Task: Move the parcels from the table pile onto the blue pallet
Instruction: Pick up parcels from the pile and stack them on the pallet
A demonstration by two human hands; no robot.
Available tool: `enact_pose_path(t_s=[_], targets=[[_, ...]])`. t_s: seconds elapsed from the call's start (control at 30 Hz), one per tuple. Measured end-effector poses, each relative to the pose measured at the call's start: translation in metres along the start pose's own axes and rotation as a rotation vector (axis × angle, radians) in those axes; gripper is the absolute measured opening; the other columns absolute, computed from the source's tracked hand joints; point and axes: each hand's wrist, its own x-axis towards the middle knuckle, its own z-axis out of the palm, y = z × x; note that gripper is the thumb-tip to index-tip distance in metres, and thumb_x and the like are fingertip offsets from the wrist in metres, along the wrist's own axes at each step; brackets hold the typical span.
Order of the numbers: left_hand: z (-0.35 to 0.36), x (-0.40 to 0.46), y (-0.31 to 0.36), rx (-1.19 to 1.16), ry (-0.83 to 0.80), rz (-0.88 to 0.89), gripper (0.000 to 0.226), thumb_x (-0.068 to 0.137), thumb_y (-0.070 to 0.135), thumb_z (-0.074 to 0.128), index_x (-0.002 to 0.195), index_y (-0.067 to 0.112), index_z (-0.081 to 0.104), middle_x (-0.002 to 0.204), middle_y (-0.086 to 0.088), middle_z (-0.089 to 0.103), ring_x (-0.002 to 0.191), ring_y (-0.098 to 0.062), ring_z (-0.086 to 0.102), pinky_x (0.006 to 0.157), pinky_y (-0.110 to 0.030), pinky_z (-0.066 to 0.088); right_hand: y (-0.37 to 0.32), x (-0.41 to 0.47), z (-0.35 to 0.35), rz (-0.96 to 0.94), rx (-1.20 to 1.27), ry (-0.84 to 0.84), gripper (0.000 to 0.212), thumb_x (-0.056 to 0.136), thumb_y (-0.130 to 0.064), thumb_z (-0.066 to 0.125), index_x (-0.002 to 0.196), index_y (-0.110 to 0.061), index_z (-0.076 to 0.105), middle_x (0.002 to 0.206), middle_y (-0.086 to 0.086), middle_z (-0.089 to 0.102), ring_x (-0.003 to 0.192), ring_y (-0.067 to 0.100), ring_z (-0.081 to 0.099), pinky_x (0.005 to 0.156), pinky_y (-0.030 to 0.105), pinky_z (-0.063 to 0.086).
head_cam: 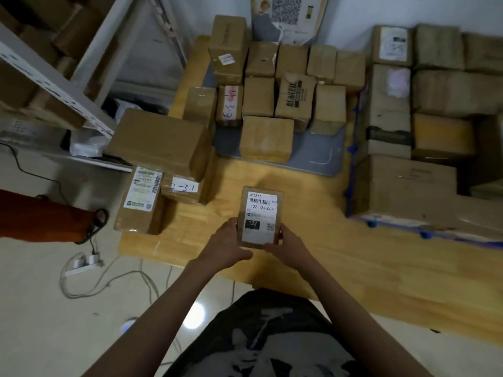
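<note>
A small brown parcel (pixel 260 213) with a white shipping label reading 122-122-C07 is held between both hands above the wooden table (pixel 367 257). My left hand (pixel 227 242) grips its lower left side and my right hand (pixel 285 244) grips its lower right corner. A pile of several brown parcels (pixel 272 85) stands on a grey mat at the back of the table. On the right, the blue pallet (pixel 424 235) shows only its blue edge under several stacked cardboard boxes (pixel 402 183).
More parcels (pixel 160 148) are stacked at the table's left edge, two with labels. A metal shelf rack (pixel 54 77) with boxes stands at the left. A power strip (pixel 81 265) and cables lie on the tiled floor, beside an orange object (pixel 40 216).
</note>
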Motion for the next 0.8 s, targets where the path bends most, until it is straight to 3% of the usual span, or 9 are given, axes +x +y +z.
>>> enact_pose_path(t_s=[0.13, 0.3, 0.5, 0.67, 0.73, 0.8], targets=[[0.019, -0.036, 0.001, -0.011, 0.025, 0.070, 0.094, 0.066, 0.029, 0.085, 0.144, 0.021, 0.034, 0.133, 0.000, 0.054, 0.116, -0.019, 0.055, 0.095, -0.037, 0.049, 0.016, -0.049, 0.000, -0.093, -0.002, 0.066, 0.061, 0.085, -0.018, 0.070, 0.140, -0.022, 0.043, 0.119, -0.008, 0.060, 0.098, 0.008, 0.055, 0.064, 0.003, 0.040], [0.051, -0.085, 0.007, -0.063, 0.071, 0.139, 0.092, 0.066, 0.030, 0.084, 0.144, 0.024, 0.035, 0.126, 0.004, 0.059, 0.108, -0.018, 0.060, 0.089, -0.036, 0.052, 0.042, -0.115, 0.002, -0.168, -0.026, 0.135, 0.062, 0.087, -0.017, 0.069, 0.143, -0.018, 0.042, 0.127, 0.003, 0.063, 0.110, 0.022, 0.060, 0.087, 0.030, 0.048], [0.104, -0.141, 0.026, -0.002, 0.028, 0.237, 0.086, 0.065, 0.027, 0.083, 0.139, 0.026, 0.039, 0.123, 0.007, 0.056, 0.103, -0.011, 0.054, 0.073, -0.024, 0.042, 0.092, -0.189, -0.004, -0.108, -0.027, 0.164, 0.063, 0.083, -0.011, 0.065, 0.140, -0.017, 0.041, 0.124, 0.006, 0.063, 0.111, 0.026, 0.059, 0.088, 0.035, 0.050], [0.138, -0.166, 0.059, 0.148, -0.053, 0.351, 0.084, 0.069, 0.025, 0.079, 0.141, 0.026, 0.036, 0.129, 0.006, 0.054, 0.105, -0.011, 0.052, 0.072, -0.023, 0.039, 0.136, -0.234, -0.025, -0.017, 0.044, 0.231, 0.072, 0.078, -0.003, 0.068, 0.141, -0.024, 0.041, 0.106, -0.006, 0.058, 0.098, 0.020, 0.062, 0.073, 0.023, 0.049], [0.151, -0.171, 0.074, 0.195, -0.083, 0.386, 0.083, 0.069, 0.022, 0.077, 0.141, 0.027, 0.035, 0.129, 0.006, 0.053, 0.105, -0.011, 0.052, 0.069, -0.021, 0.039, 0.154, -0.248, -0.035, 0.013, 0.062, 0.266, 0.074, 0.077, -0.004, 0.070, 0.141, -0.025, 0.041, 0.108, -0.005, 0.059, 0.099, 0.020, 0.063, 0.079, 0.029, 0.052], [0.167, -0.175, 0.091, 0.237, -0.108, 0.411, 0.084, 0.069, 0.020, 0.076, 0.142, 0.027, 0.034, 0.130, 0.006, 0.053, 0.108, -0.014, 0.054, 0.075, -0.024, 0.043, 0.171, -0.261, -0.045, 0.036, 0.082, 0.307, 0.073, 0.075, -0.003, 0.069, 0.140, -0.024, 0.043, 0.114, -0.001, 0.062, 0.101, 0.022, 0.064, 0.086, 0.035, 0.054]])
